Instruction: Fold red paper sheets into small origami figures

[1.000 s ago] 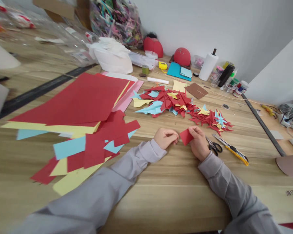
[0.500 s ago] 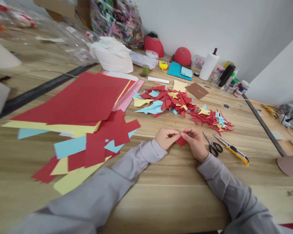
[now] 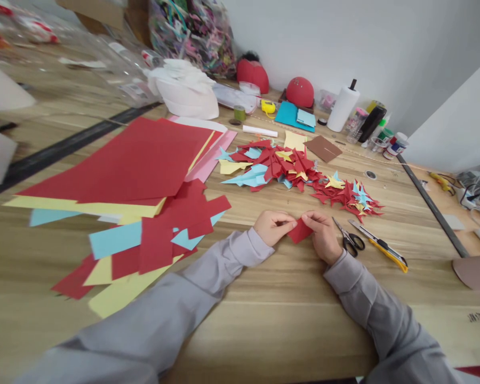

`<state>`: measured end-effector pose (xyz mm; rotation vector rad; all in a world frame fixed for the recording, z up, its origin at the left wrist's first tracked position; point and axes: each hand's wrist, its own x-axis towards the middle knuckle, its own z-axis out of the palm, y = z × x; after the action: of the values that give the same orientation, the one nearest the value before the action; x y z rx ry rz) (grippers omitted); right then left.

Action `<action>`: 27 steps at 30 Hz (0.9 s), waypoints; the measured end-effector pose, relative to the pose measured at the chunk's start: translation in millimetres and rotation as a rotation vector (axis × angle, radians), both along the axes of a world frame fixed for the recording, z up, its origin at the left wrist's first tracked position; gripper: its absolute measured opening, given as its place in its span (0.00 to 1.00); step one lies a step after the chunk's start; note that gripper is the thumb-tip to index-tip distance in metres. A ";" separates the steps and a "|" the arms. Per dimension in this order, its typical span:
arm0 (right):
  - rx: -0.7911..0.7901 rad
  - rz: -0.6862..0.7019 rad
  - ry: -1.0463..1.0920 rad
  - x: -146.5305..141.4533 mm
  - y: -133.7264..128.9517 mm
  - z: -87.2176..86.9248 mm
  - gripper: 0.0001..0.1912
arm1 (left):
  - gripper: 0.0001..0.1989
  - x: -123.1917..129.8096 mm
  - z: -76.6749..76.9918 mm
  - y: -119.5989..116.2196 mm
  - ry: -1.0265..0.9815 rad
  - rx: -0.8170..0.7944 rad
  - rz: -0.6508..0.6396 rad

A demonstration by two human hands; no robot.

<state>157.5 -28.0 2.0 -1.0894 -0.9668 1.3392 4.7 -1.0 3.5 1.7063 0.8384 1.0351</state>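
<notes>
A small piece of red paper (image 3: 300, 232) is held between my two hands above the wooden table. My left hand (image 3: 274, 226) pinches its left corner between thumb and fingers. On the other side, my right hand (image 3: 321, 232) grips the upper right edge with thumb and forefinger. Black-handled scissors (image 3: 352, 242) and a yellow utility knife (image 3: 382, 248) lie just right of my right hand. Beyond the hands spreads a pile of folded red, blue and yellow paper pieces (image 3: 278, 165), with a smaller pile of folded paper stars (image 3: 350, 196) to its right.
Large red paper sheets (image 3: 120, 160) lie stacked at left, with cut paper strips (image 3: 156, 240) in front. At the back stand a tape measure (image 3: 268, 108), a red pincushion-like dome (image 3: 300, 92), a white roll (image 3: 343, 109) and several small bottles (image 3: 396, 145).
The fingers of my right hand have shifted slightly right along the red paper, so more of its surface shows between the hands. My left hand stays almost in place.
</notes>
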 end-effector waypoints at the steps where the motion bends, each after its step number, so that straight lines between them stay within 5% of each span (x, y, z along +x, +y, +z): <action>1: -0.007 -0.003 0.012 0.1 0.2 1.0 0.11 | 0.10 -0.1 -0.5 0.1 -0.005 -0.005 0.011; 10: 0.094 0.046 -0.117 1.4 0.2 1.0 0.09 | 0.10 1.5 -6.3 2.5 -0.063 -0.109 0.133; 18: 0.175 0.071 -0.318 -1.2 -2.4 3.7 0.10 | 0.10 1.1 -3.0 3.3 -0.086 -0.156 0.101; 27: 0.110 0.112 -0.306 -2.4 -2.9 8.1 0.10 | 0.08 3.5 0.4 1.4 -0.126 -0.212 0.039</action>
<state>155.1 -30.8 10.0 -1.1909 -1.3280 1.2127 8.2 0.4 3.9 1.4372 0.8697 1.0300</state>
